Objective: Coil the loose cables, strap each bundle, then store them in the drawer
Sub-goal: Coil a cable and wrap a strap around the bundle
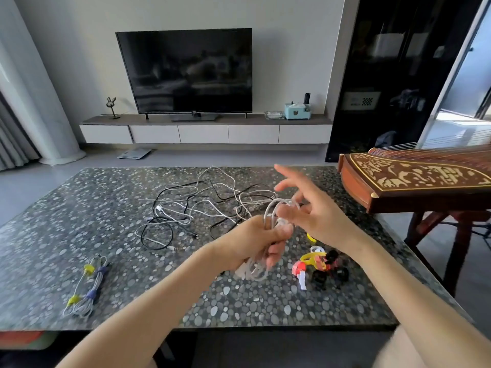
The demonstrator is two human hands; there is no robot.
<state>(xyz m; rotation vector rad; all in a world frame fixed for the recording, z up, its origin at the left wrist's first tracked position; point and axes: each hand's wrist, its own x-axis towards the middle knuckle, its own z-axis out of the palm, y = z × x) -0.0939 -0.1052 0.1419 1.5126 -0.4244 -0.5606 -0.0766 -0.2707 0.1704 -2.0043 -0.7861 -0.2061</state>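
**Desk:** Above the near middle of the dark pebble-patterned stone tabletop, what are the hands doing?

**Operator:** I am watching the left hand gripping a half-wound coil of white cable. Its fingers are curling round the loops, which are sticking out above and below the fist. The right hand is hovering just beside it with its fingers spread and straight. The top loop is arching close to the thumb, but the blur is keeping me from telling whether the two are touching.

**Desk:** And the rest of the cables?

**Operator:** A loose tangle of black and white cables is lying on the table beyond the hands, with one white strand running from it into the coil. A finished grey bundle bound with yellow and purple straps is sitting well apart, near the left front edge. A small heap of red, yellow, black and white straps is lying under the right wrist.

**Desk:** The drawers?

**Operator:** I am seeing the long white wall-hung drawer cabinet across the room, under the black television.
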